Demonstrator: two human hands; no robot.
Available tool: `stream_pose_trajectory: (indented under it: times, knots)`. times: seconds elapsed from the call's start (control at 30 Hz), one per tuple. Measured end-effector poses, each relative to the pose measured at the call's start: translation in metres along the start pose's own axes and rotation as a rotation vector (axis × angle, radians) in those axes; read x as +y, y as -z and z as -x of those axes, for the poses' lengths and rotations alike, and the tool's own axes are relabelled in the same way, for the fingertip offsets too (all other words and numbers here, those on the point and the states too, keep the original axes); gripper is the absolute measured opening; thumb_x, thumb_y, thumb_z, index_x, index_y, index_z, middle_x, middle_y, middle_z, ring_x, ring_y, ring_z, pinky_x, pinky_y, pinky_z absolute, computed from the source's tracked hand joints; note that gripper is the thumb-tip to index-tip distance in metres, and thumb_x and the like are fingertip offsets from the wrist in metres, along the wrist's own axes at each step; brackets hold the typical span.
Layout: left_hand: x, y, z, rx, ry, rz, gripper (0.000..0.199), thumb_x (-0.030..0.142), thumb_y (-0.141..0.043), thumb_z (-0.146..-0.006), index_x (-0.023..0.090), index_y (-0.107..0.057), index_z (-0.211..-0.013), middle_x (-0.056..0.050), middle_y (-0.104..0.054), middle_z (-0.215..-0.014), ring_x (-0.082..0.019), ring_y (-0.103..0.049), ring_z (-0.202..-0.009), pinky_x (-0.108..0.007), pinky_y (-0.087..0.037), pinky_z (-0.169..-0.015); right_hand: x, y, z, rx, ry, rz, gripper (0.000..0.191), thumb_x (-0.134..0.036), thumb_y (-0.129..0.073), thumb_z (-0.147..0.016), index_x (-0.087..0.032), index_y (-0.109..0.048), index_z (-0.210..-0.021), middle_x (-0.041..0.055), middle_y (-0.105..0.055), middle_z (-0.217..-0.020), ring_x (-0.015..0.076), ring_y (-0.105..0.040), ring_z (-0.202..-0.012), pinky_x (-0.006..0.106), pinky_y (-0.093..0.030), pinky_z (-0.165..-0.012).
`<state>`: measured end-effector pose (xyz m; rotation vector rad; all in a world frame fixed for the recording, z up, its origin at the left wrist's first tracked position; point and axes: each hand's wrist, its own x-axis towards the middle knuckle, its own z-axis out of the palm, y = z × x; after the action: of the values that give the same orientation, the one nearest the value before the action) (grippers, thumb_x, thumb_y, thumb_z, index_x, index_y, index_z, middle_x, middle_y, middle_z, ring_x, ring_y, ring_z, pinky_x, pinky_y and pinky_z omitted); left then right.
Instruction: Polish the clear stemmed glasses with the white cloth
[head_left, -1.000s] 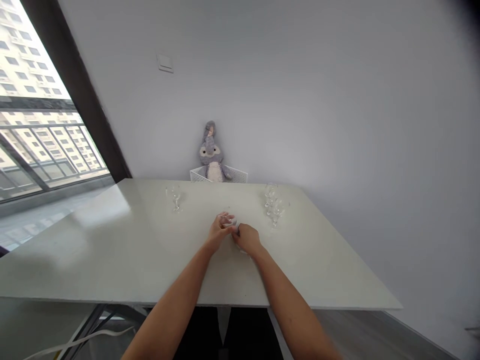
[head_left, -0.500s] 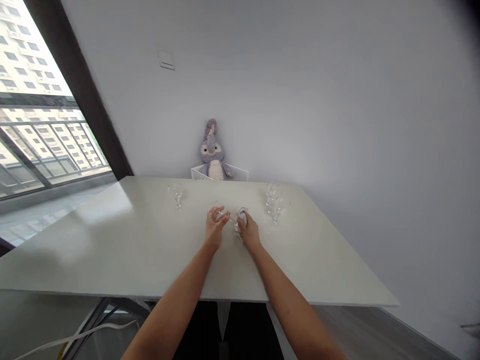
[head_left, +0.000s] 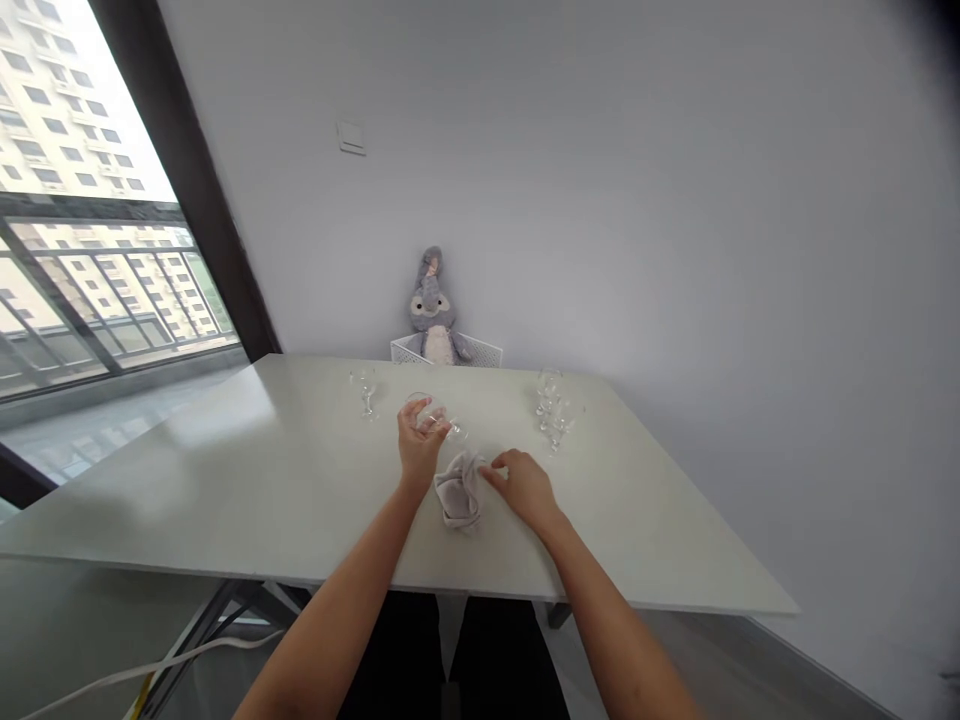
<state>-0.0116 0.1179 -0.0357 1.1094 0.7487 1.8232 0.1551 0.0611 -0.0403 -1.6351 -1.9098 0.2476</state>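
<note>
My left hand [head_left: 421, 440] is wrapped round the bowl of a clear stemmed glass [head_left: 456, 428]. The glass lies tilted, its foot pointing right, and the fingers partly hide it. A crumpled light grey cloth [head_left: 459, 492] rests on the table just in front of that hand. Beside the cloth's right edge is my right hand [head_left: 525, 488], thumb and fingers apart, with nothing gripped. Whether its fingertips still touch the cloth I cannot tell.
One clear stemmed glass [head_left: 367, 392] stands at the back left of the white table [head_left: 300, 500]. Several more stemmed glasses [head_left: 556, 425] are grouped at the back right. Behind the table, a grey plush toy [head_left: 436, 320] sits in a white basket [head_left: 487, 354] by the wall.
My right hand has let go of the cloth, which now lies on the table, and has drawn back to the right. My left hand has lifted the glass slightly away from the cloth.
</note>
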Motion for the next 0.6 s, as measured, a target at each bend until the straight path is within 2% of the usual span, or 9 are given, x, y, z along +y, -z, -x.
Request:
stream_pose_trajectory:
  times: [0.1, 0.17, 0.27, 0.33, 0.4, 0.47, 0.6]
  knots:
    - [0.009, -0.016, 0.019, -0.127, -0.07, -0.073, 0.052, 0.018, -0.067, -0.064, 0.023, -0.04, -0.107, -0.01, -0.042, -0.122, -0.02, -0.057, -0.098, -0.032, -0.049, -0.08, -0.009, 0.011, 0.0, 0.184, 0.084, -0.043, 0.03, -0.031, -0.049, -0.079, -0.016, -0.057, -0.103, 0.0092, -0.057, -0.099, 0.0161, -0.055, -0.076, 0.028, -0.043, -0.069]
    - [0.014, -0.03, 0.035, -0.248, -0.119, -0.097, 0.05, 0.015, -0.066, -0.065, 0.023, -0.042, -0.109, -0.009, -0.044, -0.12, -0.021, -0.056, -0.101, -0.034, -0.047, -0.085, -0.014, 0.011, 0.0, 0.211, 0.153, -0.091, 0.033, -0.024, -0.047, -0.078, -0.016, -0.053, -0.11, 0.01, -0.054, -0.106, 0.015, -0.055, -0.075, 0.027, -0.044, -0.067]
    - [0.02, -0.045, 0.057, -0.41, -0.174, -0.177, 0.056, 0.014, -0.063, -0.066, 0.025, -0.038, -0.115, -0.008, -0.046, -0.121, -0.02, -0.054, -0.103, -0.035, -0.047, -0.085, -0.015, 0.01, 0.004, 0.198, 0.158, -0.13, 0.024, -0.018, -0.044, -0.077, -0.017, -0.059, -0.095, 0.0072, -0.059, -0.092, 0.0154, -0.056, -0.074, 0.026, -0.044, -0.064]
    - [0.022, -0.045, 0.066, -0.513, -0.211, -0.316, 0.063, 0.014, -0.061, -0.068, 0.027, -0.033, -0.123, -0.008, -0.044, -0.126, -0.02, -0.052, -0.107, -0.037, -0.045, -0.089, -0.005, 0.009, 0.009, 0.208, 0.116, -0.158, 0.021, -0.019, -0.042, -0.077, -0.018, -0.06, -0.088, 0.006, -0.061, -0.087, 0.0162, -0.057, -0.076, 0.026, -0.043, -0.066]
    - [0.022, -0.037, 0.07, -0.583, -0.243, -0.484, 0.068, 0.015, -0.059, -0.069, 0.028, -0.028, -0.128, -0.008, -0.04, -0.131, -0.021, -0.046, -0.114, -0.039, -0.041, -0.094, 0.013, 0.01, 0.013, 0.239, 0.054, -0.188, 0.022, -0.023, -0.042, -0.078, -0.017, -0.06, -0.09, 0.007, -0.062, -0.092, 0.0175, -0.058, -0.079, 0.027, -0.043, -0.069]
    - [0.019, -0.022, 0.07, -0.583, -0.243, -0.617, 0.064, 0.016, -0.057, -0.071, 0.027, -0.031, -0.128, -0.008, -0.039, -0.132, -0.021, -0.043, -0.116, -0.04, -0.041, -0.094, 0.037, 0.012, 0.016, 0.26, -0.059, -0.223, 0.026, -0.03, -0.041, -0.078, -0.017, -0.06, -0.09, 0.0082, -0.064, -0.093, 0.0185, -0.059, -0.078, 0.028, -0.043, -0.07]
    - [0.004, 0.017, 0.066, -0.412, -0.141, -0.743, 0.042, 0.018, -0.051, -0.075, 0.024, -0.043, -0.116, -0.007, -0.052, -0.114, -0.018, -0.052, -0.103, -0.035, -0.048, -0.082, 0.086, 0.015, 0.016, 0.229, -0.369, -0.279, 0.035, -0.043, -0.044, -0.074, -0.014, -0.062, -0.083, 0.0053, -0.063, -0.061, 0.0189, -0.058, -0.058, 0.028, -0.042, -0.058]
